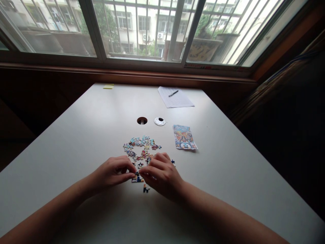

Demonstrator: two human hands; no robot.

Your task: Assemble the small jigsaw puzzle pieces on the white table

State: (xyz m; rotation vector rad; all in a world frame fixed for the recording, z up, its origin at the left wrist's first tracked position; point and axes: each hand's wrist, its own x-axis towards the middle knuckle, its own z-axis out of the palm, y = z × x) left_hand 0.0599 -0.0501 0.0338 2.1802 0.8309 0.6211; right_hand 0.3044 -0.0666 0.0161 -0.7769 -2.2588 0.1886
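My left hand (116, 172) is closed, thumb and forefinger pinching a small dark jigsaw puzzle piece (136, 173). Close against it, my right hand (162, 173) has its fingertips pressed together; whatever they hold is hidden. Just below the fingertips lies a small joined section of puzzle (137, 179) with dark blue and yellow on it. A loose puzzle piece (146, 188) rests nearer to me, and another piece with a black and white figure (140, 165) sits just beyond the fingers. Farther out, many loose puzzle pieces (137, 140) form a rough ring, partly covered by my right hand.
The picture sheet (185, 137) lies on the white table (88, 135), right of the pieces. Behind are a round cable hole (142, 120), its metal cover (159, 121), papers (172, 100) with a pen (173, 93), and yellow sticky notes (108, 86). Barred windows stand beyond.
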